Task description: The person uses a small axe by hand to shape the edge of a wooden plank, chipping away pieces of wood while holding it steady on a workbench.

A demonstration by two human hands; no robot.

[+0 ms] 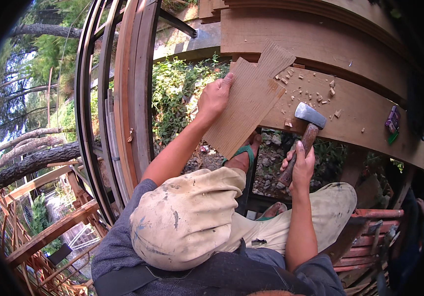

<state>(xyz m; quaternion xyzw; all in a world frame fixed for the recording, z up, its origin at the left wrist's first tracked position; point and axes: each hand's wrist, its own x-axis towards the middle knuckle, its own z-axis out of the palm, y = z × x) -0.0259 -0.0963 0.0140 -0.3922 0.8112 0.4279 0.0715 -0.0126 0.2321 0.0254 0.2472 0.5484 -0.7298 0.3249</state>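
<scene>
My left hand [216, 97] grips the left edge of a flat brown wooden board [245, 107], thumb on its top face. The board is tilted, with a notch cut at its far right end, where a narrower tongue sticks out. Its far part rests on a wide plank [330, 96]. In my right hand [300, 165] is a small hatchet [311, 116] with a grey metal head and a worn wooden handle, my fingers wrapped round the handle. The hatchet head is over the plank's near edge, to the right of the board and apart from it.
Wood chips [332, 89] lie scattered on the plank. A purple packet [392, 120] and a green lighter-like item [393, 137] sit at its right end. Long upright timbers [140, 74] stand left. A red plastic chair [374, 237] is at lower right. Plants [182, 89] grow beyond my left arm.
</scene>
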